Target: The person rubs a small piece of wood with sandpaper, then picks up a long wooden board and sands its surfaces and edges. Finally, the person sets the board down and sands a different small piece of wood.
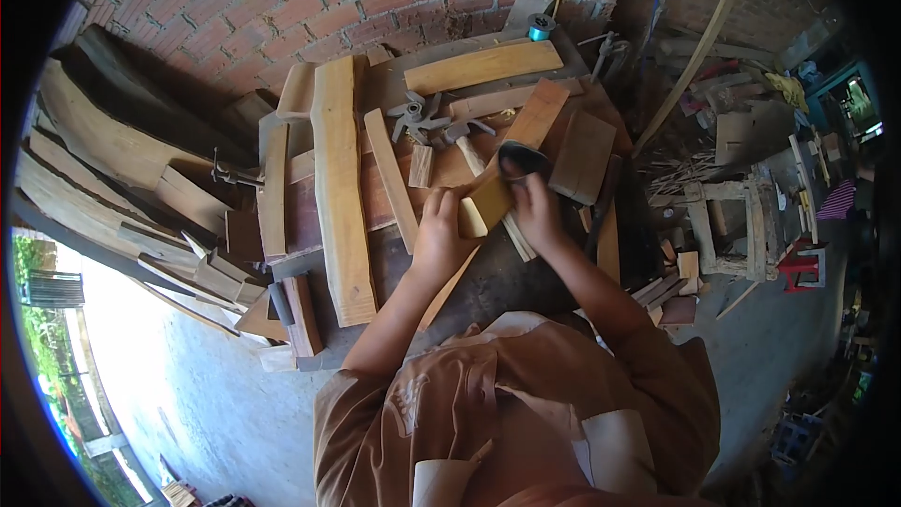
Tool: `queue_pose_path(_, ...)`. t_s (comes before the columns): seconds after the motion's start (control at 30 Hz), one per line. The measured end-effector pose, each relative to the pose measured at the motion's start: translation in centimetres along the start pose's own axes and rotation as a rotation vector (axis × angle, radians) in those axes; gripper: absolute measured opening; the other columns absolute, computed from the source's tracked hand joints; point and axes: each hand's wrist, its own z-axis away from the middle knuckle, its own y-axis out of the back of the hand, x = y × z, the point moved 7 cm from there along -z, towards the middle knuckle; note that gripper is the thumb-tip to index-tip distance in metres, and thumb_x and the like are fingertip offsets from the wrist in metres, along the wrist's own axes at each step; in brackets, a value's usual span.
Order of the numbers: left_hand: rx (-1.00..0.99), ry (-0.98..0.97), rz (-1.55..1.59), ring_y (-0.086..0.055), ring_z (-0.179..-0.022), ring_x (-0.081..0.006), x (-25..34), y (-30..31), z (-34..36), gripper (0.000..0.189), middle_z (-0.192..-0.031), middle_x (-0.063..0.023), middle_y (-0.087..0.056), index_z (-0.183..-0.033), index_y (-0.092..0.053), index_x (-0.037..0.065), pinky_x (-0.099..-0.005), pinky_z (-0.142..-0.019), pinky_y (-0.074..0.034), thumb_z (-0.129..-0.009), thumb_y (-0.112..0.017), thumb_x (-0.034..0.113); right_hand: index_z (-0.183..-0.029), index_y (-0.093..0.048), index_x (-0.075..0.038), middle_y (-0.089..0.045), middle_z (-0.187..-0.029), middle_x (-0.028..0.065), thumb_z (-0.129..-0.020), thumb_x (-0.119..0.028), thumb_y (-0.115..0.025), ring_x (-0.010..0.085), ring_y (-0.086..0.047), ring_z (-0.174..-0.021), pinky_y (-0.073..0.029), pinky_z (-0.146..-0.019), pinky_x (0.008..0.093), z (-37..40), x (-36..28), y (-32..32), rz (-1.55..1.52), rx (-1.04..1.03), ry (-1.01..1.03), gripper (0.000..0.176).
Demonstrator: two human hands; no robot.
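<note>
Over the dark tabletop (526,289), the left hand (444,231) is closed around a yellow rectangular wooden block (489,203), while the right hand (536,210) grips a black curved sheet (532,160) at the block's far end. A long wavy-edged yellow wooden board (339,188) lies well to the left.

The left forearm (392,317) and right forearm (601,286) are bare and angle inward from bent elbows. The left hand (446,230) curls in a grip; just beside it, slightly farther forward, the right hand (535,213) bends its fingers.
</note>
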Motion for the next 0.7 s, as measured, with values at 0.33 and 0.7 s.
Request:
queue_pose_path(0.33,-0.009,0.105,0.005,-0.047,-0.094,-0.0354,-1.7,0.4,1.2,0.059,-0.097,-0.0173,-0.048,-0.106,-0.047,0.000,-0.0388,-0.083,-0.041,-0.051,-0.070,0.000,-0.087,-0.048,-0.003,-0.052,-0.074,0.0179,-0.083,-0.010,-0.049,0.0367,-0.053,-0.065,-0.042,-0.058,0.0372,-0.8,4.7,0.5,-0.005,0.158,-0.058,0.008)
queue_pose_path(0.7,-0.014,0.081,-0.026,-0.047,-0.095,-0.0360,-2.1,0.2,1.2,0.058,-0.098,-0.0181,-0.048,-0.106,-0.045,0.000,-0.0392,-0.082,-0.041,-0.053,-0.069,0.001,-0.076,-0.044,-0.003,-0.050,-0.068,0.0175,-0.080,-0.007,-0.050,0.0363,-0.050,-0.064,-0.039,-0.056,0.0402,0.9,1.0,-1.0,0.131,-0.048,0.029,0.009)
